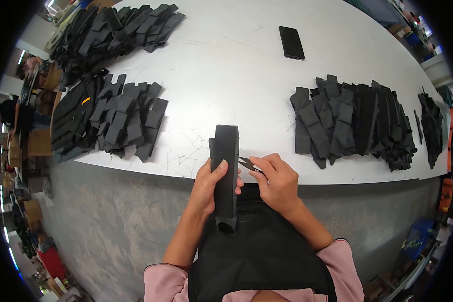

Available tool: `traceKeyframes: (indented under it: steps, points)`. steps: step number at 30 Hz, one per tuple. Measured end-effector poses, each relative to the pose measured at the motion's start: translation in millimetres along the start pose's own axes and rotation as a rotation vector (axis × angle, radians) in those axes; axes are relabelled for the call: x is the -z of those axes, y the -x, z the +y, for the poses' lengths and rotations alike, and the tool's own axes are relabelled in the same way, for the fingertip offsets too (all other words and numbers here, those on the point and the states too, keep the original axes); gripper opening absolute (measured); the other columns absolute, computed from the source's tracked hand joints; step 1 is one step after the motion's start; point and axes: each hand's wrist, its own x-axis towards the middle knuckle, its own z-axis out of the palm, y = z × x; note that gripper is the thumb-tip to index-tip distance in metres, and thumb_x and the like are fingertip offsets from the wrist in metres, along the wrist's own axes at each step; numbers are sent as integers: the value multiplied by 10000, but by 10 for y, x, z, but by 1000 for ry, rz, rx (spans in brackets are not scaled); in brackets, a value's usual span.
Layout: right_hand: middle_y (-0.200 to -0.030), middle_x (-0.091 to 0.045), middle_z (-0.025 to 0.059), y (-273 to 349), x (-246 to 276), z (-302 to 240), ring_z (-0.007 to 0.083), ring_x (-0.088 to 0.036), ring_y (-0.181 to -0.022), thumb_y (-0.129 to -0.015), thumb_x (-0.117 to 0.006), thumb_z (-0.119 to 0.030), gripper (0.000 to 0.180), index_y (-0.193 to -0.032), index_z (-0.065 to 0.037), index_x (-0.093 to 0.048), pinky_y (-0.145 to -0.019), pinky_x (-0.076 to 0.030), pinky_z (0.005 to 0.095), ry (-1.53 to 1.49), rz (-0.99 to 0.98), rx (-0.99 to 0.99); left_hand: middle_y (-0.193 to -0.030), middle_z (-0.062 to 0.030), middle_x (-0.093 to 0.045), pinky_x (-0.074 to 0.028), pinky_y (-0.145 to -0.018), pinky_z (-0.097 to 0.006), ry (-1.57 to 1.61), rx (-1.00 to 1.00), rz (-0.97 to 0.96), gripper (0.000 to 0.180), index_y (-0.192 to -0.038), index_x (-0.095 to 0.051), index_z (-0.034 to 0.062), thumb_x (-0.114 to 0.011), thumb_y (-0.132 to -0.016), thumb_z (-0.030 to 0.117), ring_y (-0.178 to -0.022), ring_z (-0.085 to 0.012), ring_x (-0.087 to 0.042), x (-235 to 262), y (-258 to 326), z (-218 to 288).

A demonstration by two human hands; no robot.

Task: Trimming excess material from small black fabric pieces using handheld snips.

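Note:
A long black fabric strip (227,176), folded flat, stands lengthwise in front of me at the table's near edge. My left hand (210,182) is closed round it, thumb on top and fingertips showing at its right side. My right hand (278,182) grips small dark thread snips (247,163), their pointed blades aimed left at the strip's right edge. Whether the blades touch the fabric, I cannot tell. The strip's lower end hangs over my black apron (261,251).
On the white table (226,75) lie piles of black fabric pieces at the left (128,118), far left (116,30) and right (347,118). A black backpack (78,116) rests at the left edge. A phone (291,43) lies toward the back. Loose threads dot the surface.

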Motion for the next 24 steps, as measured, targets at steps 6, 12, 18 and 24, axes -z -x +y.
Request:
traceKeyframes:
  steps: [6,12,18,24]
  points:
    - [-752,-555,69,-32,-12,54,242,-563,-603,-702,-683,-5,256,-951,-47,-646,-531,-445,308,-46,5,-9,-857,-126,-586,-526,-541,-283,-54,20,1,287,-1028,-462,3,-552,-914,251,-648,-181,-626,-24,26,-2]
    - [-745,-544,45,-13,-49,76,211,-536,-554,-723,-676,-23,192,-908,-65,-650,-502,-422,302,-258,15,-162,-861,-117,-590,-533,-542,-278,-44,49,-5,305,-1047,-463,-3,-561,-908,251,-657,-176,-630,18,37,-2]
    - [-746,-551,59,14,-69,130,196,-558,-572,-719,-681,-5,198,-911,-38,-646,-497,-432,284,-274,-30,-143,-838,-123,-590,-523,-533,-294,-112,63,15,265,-1034,-468,-5,-590,-880,173,-644,-181,-621,-28,23,27]
    - [-782,-515,83,-109,-16,1,161,-522,-587,-720,-657,41,236,-949,-3,-621,-522,-432,257,-350,-87,-146,-885,-101,-584,-535,-558,-276,-120,74,-17,298,-1092,-464,-8,-598,-868,136,-685,-171,-625,-20,24,22]
